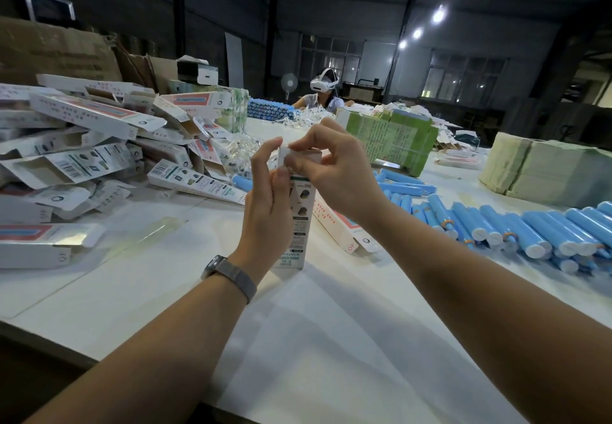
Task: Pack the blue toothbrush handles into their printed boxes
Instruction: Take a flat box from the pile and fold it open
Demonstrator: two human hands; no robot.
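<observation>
- Both hands hold one box [299, 225] that stands upright on the white table [314, 341], its bottom end touching the top.
- Left hand [265, 205] wraps around the side of the box, with the thumb up near the top flap [285, 155].
- Right hand [334, 165] pinches that top flap between its thumb and fingertips, right at the open end.
- What is inside the box is hidden, so I cannot tell if a handle is in it.
- Blue handles [543, 235] lie in a row on the table to the right, side by side and touching, with white ends facing the person.
- More handles lie farther back, just behind the right hand.
- One more box [341, 225] lies flat just to the right of the upright one.
- On the left sits a big messy pile of boxes [99, 145], many with open flaps.
- Green and tan stacks of paper [390, 139] sit farther back on the right.
- A gray watch band [228, 274] is on the left wrist.
- Across the table sits a second person [319, 99] wearing a white headset.
</observation>
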